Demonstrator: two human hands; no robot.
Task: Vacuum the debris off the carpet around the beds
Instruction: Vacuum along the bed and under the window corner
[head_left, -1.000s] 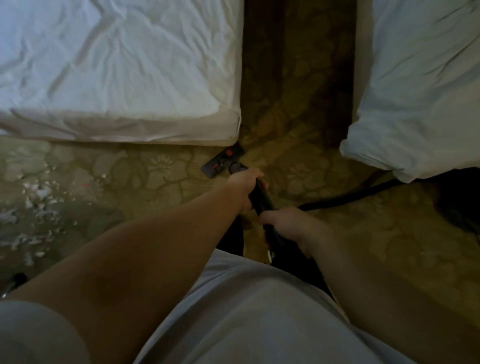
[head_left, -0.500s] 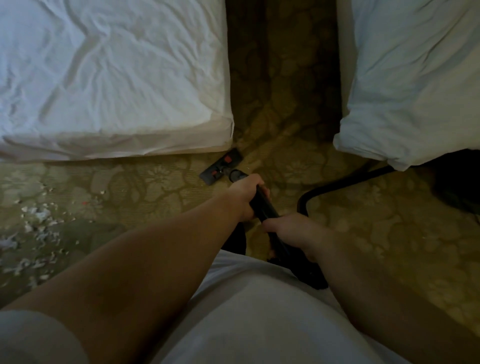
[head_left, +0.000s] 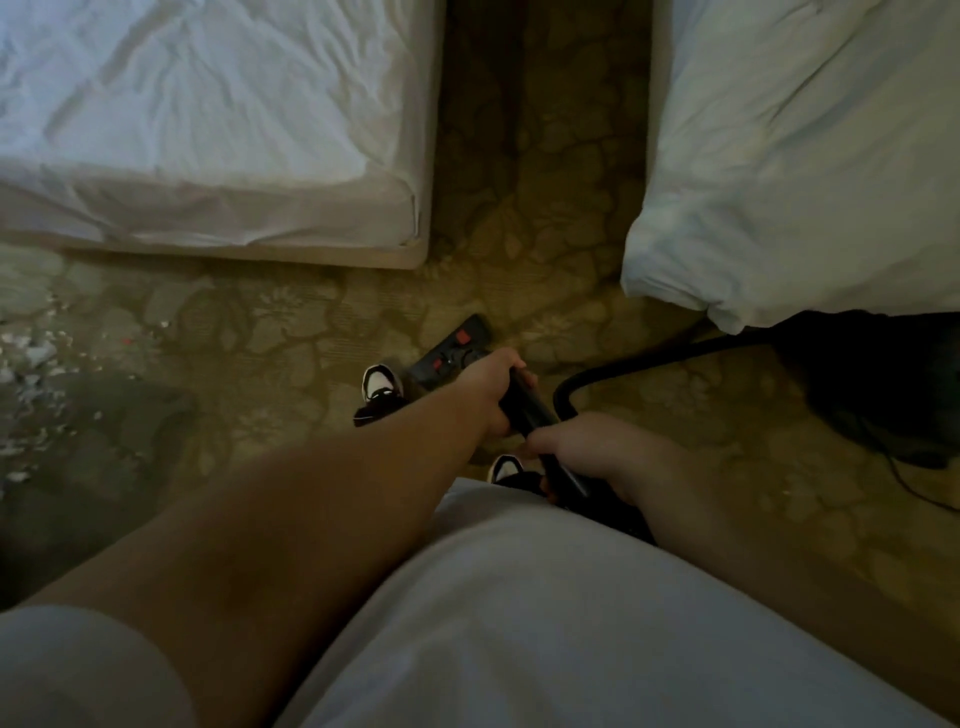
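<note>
Two troubles start right at my grip. My left fingers (head_left: 511, 366) are wrapped round the black wand (head_left: 524, 408) on the side nearer the head, and my right fingers (head_left: 545, 441) are clamped on it just behind, close to my waist; neither set is apart. With my grips this close together, I judge a hard push could twist the wand and tip the floor head (head_left: 452, 351) off the carpet (head_left: 519, 270), so it would skim rather than suck. Second, the hose (head_left: 623, 366) loops on the floor just beside my right fingers, and my shoes (head_left: 382, 387) stand near the head; a careless step could catch that loop and jerk the wand. The head lies near the corner of the left bed (head_left: 208, 130), at the mouth of the aisle between it and the right bed (head_left: 805, 156). The debris (head_left: 36, 364), pale scraps, lies well apart to the left, not yet reached; a fast sweep may scatter it.
</note>
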